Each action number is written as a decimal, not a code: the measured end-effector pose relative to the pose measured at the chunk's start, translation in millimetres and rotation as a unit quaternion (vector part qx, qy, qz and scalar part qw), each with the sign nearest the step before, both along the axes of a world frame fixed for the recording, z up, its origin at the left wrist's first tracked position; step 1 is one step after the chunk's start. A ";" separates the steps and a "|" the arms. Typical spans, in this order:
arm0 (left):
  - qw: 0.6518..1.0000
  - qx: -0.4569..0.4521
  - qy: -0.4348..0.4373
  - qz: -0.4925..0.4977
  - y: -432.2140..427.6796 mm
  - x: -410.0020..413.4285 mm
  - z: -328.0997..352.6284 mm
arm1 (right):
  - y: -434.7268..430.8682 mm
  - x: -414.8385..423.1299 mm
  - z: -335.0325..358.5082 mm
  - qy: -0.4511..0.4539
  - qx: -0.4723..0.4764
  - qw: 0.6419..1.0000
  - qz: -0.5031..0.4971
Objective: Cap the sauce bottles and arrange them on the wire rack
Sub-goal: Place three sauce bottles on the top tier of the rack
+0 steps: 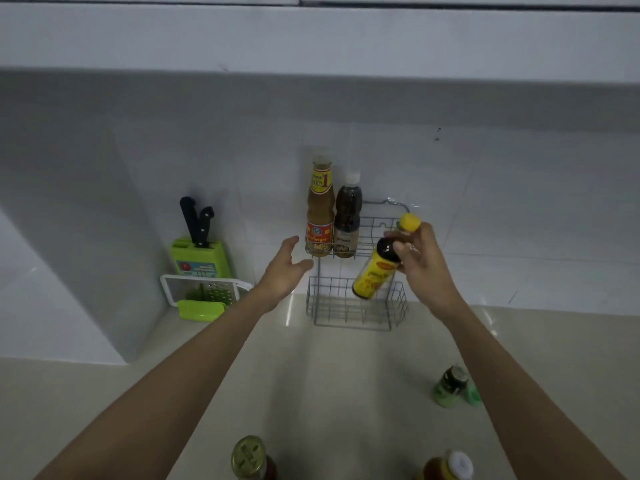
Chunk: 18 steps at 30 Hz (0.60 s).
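Note:
A two-tier wire rack [356,306] hangs on the tiled wall. Its upper shelf holds a tall tan sauce bottle [320,209] and a dark bottle with a white cap [347,220], side by side at the left. My right hand [420,268] grips a dark bottle with a yellow cap and yellow label [375,268], tilted, in front of the rack's right side. My left hand [285,268] hovers open just left of the rack, holding nothing. On the counter near me stand a gold-lidded bottle [251,459], a white-capped bottle [450,467] and a green-labelled bottle [450,386].
A green knife block with black-handled knives [201,252] stands at the back left, with a white and green grater [204,292] in front of it. A white wall section juts out on the left. A green cap [472,394] lies beside the green-labelled bottle.

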<state>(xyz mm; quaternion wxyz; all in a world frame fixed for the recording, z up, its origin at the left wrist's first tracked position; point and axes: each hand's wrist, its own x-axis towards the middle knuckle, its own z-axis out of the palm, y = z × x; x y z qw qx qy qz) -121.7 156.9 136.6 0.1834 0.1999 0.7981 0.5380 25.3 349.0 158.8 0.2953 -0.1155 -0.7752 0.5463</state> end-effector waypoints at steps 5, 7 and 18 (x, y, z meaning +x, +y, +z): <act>1.000 0.011 -0.002 -0.015 28.0 -11.5 31.4 | 14.3 -29.8 35.8 0.074 0.084 0.989 -0.101; 0.999 0.014 -0.020 -0.024 33.5 -13.4 32.4 | 20.2 -45.1 36.5 0.067 0.084 0.989 -0.102; 0.999 0.032 0.001 -0.043 37.0 -16.4 16.5 | 30.9 -90.8 30.5 -0.084 0.180 0.979 -0.050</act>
